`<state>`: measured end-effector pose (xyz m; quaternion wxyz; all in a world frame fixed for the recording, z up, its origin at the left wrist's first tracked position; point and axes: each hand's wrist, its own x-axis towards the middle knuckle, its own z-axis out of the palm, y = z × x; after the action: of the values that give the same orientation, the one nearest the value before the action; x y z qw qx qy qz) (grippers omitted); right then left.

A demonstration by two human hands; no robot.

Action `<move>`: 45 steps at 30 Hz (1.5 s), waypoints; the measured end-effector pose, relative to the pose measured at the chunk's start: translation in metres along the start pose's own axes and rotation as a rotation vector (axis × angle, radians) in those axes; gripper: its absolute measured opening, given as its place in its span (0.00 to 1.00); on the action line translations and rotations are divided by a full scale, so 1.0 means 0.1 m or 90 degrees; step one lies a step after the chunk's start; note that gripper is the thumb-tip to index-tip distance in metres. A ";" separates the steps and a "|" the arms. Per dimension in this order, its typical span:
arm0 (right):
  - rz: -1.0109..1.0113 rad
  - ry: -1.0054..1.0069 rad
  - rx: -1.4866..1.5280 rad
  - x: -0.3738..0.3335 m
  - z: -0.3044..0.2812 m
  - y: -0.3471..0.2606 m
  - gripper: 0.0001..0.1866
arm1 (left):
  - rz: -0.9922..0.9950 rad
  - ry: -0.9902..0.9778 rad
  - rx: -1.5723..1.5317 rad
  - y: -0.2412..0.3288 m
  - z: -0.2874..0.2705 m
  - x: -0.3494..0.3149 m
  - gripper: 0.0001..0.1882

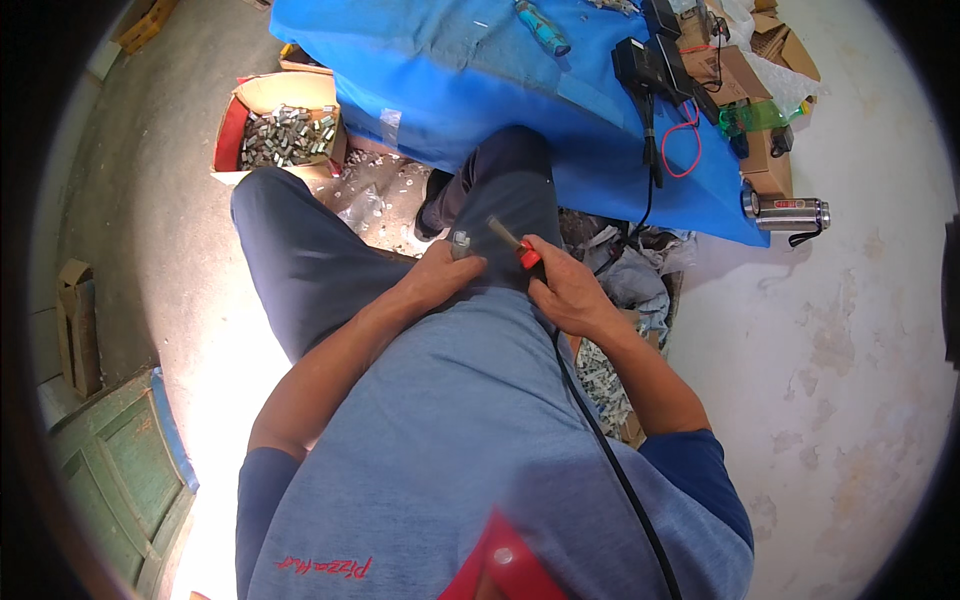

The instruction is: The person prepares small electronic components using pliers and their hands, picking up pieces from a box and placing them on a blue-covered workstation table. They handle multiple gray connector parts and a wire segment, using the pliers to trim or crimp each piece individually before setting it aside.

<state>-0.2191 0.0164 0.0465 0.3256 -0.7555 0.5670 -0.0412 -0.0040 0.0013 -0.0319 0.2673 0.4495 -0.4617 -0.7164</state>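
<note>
Over my lap, my left hand (436, 277) is closed around a small grey metal piece (460, 244), whose end stands out above the thumb. My right hand (572, 292) grips a hand tool with a red and black handle (528, 256). Its narrow, flat, tan-grey end (503, 232) points up and left toward the metal piece, a short gap away. That end looks a little blurred, so its exact kind does not show. Fingers cover most of the handle and the lower part of the metal piece.
A cardboard box (328, 92) of small metal parts (285, 137) stands beyond my left knee. Ahead is a blue-covered table (440, 75) bearing a teal tool (543, 27), black adapters (640, 68) and a steel flask (790, 214). A black cable (610, 455) crosses my shirt.
</note>
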 end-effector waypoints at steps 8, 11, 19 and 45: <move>-0.031 -0.005 -0.074 -0.03 -0.01 -0.06 0.31 | -0.014 -0.062 -0.026 0.02 -0.02 -0.04 0.12; -0.005 -0.002 -0.107 -0.05 -0.02 -0.06 0.31 | -0.039 -0.074 -0.020 0.05 -0.05 -0.04 0.12; -0.022 -0.011 -0.089 -0.08 -0.03 -0.01 0.31 | -0.034 -0.110 -0.030 0.03 -0.07 -0.03 0.11; -0.103 0.090 -0.259 -0.06 0.07 -0.10 0.35 | 0.030 -0.029 0.002 -0.13 0.01 0.06 0.13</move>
<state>-0.2095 0.0266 0.0483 0.1217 -0.8438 0.5226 -0.0052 -0.0075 0.0028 -0.0458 0.2728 0.4226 -0.4795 -0.7191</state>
